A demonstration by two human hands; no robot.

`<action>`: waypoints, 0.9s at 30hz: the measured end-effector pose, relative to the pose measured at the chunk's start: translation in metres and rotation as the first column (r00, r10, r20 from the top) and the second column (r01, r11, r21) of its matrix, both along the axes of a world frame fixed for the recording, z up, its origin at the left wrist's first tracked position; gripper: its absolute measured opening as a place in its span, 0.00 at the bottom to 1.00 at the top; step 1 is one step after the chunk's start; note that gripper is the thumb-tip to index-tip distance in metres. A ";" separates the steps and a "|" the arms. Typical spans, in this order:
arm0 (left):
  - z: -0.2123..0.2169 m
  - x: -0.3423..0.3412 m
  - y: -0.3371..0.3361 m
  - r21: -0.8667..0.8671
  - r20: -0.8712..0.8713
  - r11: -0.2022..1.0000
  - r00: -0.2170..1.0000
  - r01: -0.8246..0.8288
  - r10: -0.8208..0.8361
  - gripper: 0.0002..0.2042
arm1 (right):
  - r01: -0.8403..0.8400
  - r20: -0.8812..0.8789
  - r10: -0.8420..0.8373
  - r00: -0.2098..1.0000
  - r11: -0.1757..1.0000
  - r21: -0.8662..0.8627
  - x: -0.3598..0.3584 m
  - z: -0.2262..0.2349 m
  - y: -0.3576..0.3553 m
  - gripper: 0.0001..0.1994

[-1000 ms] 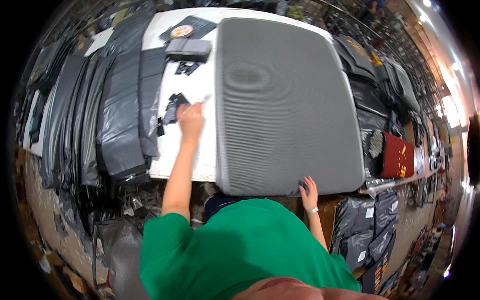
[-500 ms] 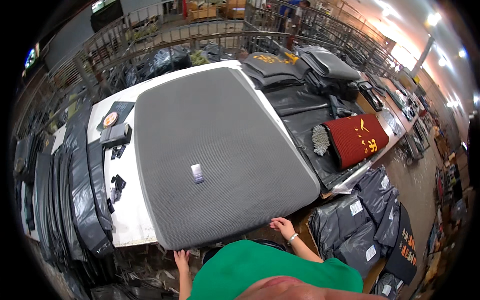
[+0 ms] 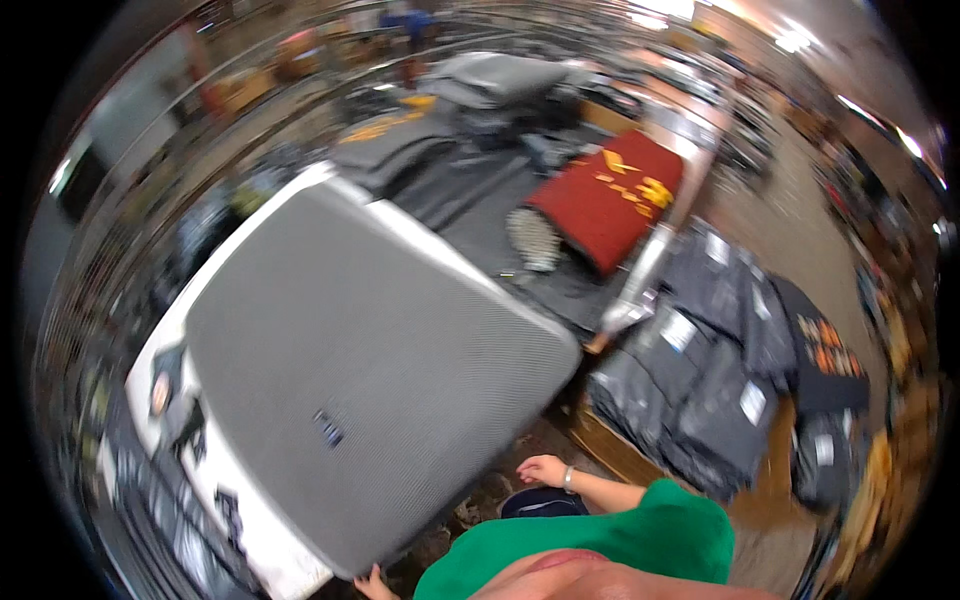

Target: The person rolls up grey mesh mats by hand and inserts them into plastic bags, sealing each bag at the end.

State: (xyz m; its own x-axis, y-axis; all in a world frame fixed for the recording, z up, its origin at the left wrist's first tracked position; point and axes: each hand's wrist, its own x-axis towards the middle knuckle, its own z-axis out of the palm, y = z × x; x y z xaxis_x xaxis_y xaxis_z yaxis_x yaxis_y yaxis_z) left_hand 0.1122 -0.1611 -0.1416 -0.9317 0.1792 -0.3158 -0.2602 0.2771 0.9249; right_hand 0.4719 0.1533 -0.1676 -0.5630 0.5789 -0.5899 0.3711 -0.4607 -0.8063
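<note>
A large grey mat (image 3: pixel 370 340) with rounded corners lies flat across a white table. A small dark label (image 3: pixel 327 428) rests on its lower part. My left hand (image 3: pixel 374 584) is at the mat's near corner, low in the picture; its fingers are apart, and I cannot tell whether they touch the edge. My right hand (image 3: pixel 544 470) hovers off the mat's near right edge, holding nothing, its fingers loosely stretched to the left. The picture is smeared by motion.
A rolled red mat (image 3: pixel 615 195) with yellow lettering lies on dark mats to the right. Folded grey mats (image 3: pixel 490 80) are stacked behind. A carton (image 3: pixel 630 450) of black plastic-wrapped packages (image 3: pixel 700 370) stands at my right. Dark wrapped strips (image 3: pixel 165 530) and small dark pieces (image 3: pixel 228 512) are at the left.
The view has turned to the right, so the table and mat appear further left and tilted. My right hand is now farther from the mat's edge; my left stays by its near corner.
</note>
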 end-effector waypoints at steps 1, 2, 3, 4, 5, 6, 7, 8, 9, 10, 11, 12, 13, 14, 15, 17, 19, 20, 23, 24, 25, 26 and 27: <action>0.018 0.004 0.021 0.012 0.018 1.000 1.000 0.023 -0.023 0.28 | -0.049 0.019 0.049 0.999 0.999 0.003 -0.003 0.009 -0.004 0.11; 0.038 0.012 0.045 0.028 0.044 0.998 0.998 0.051 -0.052 0.27 | -0.105 0.047 0.102 0.994 0.991 0.079 -0.002 0.014 -0.005 0.11; 0.054 0.018 0.065 0.042 0.066 0.996 0.995 0.074 -0.077 0.26 | -0.179 0.079 0.169 0.982 0.973 0.142 -0.001 0.016 -0.007 0.11; 0.068 0.023 0.087 0.060 0.090 0.992 0.990 0.107 -0.112 0.24 | -0.149 0.090 0.138 0.986 0.980 0.132 0.001 0.016 -0.010 0.11; 0.079 0.026 0.102 0.070 0.100 0.988 0.985 0.136 -0.143 0.23 | -0.105 0.117 0.091 0.989 0.988 0.114 0.003 0.017 -0.014 0.11; 0.089 0.029 0.115 0.088 0.114 0.984 0.979 0.157 -0.167 0.22 | -0.054 0.136 0.038 0.990 0.992 0.114 0.007 0.012 -0.020 0.11; 0.098 0.031 0.125 0.103 0.123 0.979 0.974 0.178 -0.190 0.20 | -0.010 0.154 -0.008 0.988 0.993 0.114 0.010 0.006 -0.025 0.11; 0.105 0.031 0.133 0.121 0.136 0.973 0.968 0.195 -0.211 0.19 | 0.049 0.162 -0.069 0.984 0.991 0.127 0.013 0.018 -0.030 0.10; 0.111 0.032 0.142 0.138 0.143 0.967 0.962 0.215 -0.234 0.18 | 0.044 0.177 -0.064 0.982 0.992 0.118 0.015 0.016 -0.037 0.10; 0.117 0.032 0.149 0.159 0.150 0.962 0.958 0.223 -0.246 0.16 | 0.037 0.193 -0.059 0.979 0.993 0.111 0.017 0.013 -0.042 0.10; 0.122 0.032 0.154 0.177 0.159 0.956 0.952 0.233 -0.262 0.15 | 0.029 0.210 -0.050 0.976 0.994 0.105 0.019 0.010 -0.047 0.10; 0.127 0.033 0.157 0.193 0.164 0.953 0.950 0.234 -0.266 0.14 | 0.031 0.205 -0.050 0.978 0.995 0.096 0.020 0.005 -0.053 0.10; 0.132 0.032 0.162 0.211 0.170 0.947 0.946 0.240 -0.278 0.13 | 0.038 0.218 -0.057 0.974 0.995 0.091 0.021 -0.007 -0.061 0.10; 0.138 0.031 0.165 0.232 0.173 0.943 0.944 0.240 -0.283 0.12 | 0.043 0.231 -0.062 0.971 0.995 0.087 0.023 -0.022 -0.069 0.11; 0.143 0.028 0.165 0.244 0.171 0.943 0.947 0.228 -0.273 0.11 | 0.035 0.239 -0.053 0.970 0.996 0.076 0.017 -0.018 -0.071 0.11; 0.156 0.017 0.165 0.286 0.153 0.937 0.956 0.199 -0.250 0.09 | -0.291 0.421 0.196 0.886 0.941 0.172 0.010 -0.008 -0.070 0.13; 0.170 -0.006 0.166 0.348 0.114 0.920 0.966 0.181 -0.233 0.08 | -0.529 0.546 0.398 0.737 0.843 0.099 0.003 -0.018 -0.072 0.14; 0.179 -0.023 0.169 0.384 0.079 0.905 0.970 0.181 -0.228 0.08 | -0.542 0.539 0.410 0.736 0.834 0.106 -0.003 -0.039 -0.074 0.15; 0.212 -0.091 0.186 0.530 -0.196 0.804 0.962 0.268 -0.191 0.11 | -0.376 0.385 0.152 0.910 0.692 0.616 -0.023 -0.039 -0.044 0.10; 0.234 -0.114 0.177 0.512 -0.314 0.774 0.920 0.373 -0.235 0.11 | -0.042 0.221 -0.145 0.964 0.741 0.670 -0.045 0.011 -0.015 0.07; 0.247 -0.142 0.167 0.497 -0.436 0.728 0.861 0.473 -0.262 0.11 | 0.116 0.140 -0.333 0.933 0.644 0.756 -0.068 0.069 0.016 0.06; 0.258 -0.162 0.160 0.537 -0.381 0.777 0.916 0.329 -0.124 0.12 | 0.111 0.150 -0.447 0.882 0.505 0.856 -0.091 0.083 0.049 0.05; 0.264 -0.193 0.154 0.554 -0.406 0.778 0.912 0.297 -0.059 0.14 | 0.082 0.113 -0.447 0.887 0.395 0.915 -0.117 0.112 0.079 0.09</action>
State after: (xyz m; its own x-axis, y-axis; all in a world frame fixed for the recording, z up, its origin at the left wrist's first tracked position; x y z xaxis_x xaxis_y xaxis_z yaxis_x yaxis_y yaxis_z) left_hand -0.0805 -0.0066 0.1227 -0.8860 0.3918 0.2480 0.1069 -0.3479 0.9314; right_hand 0.3550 0.2323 -0.0556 -0.1847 0.9536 0.2376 0.6572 0.2996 -0.6916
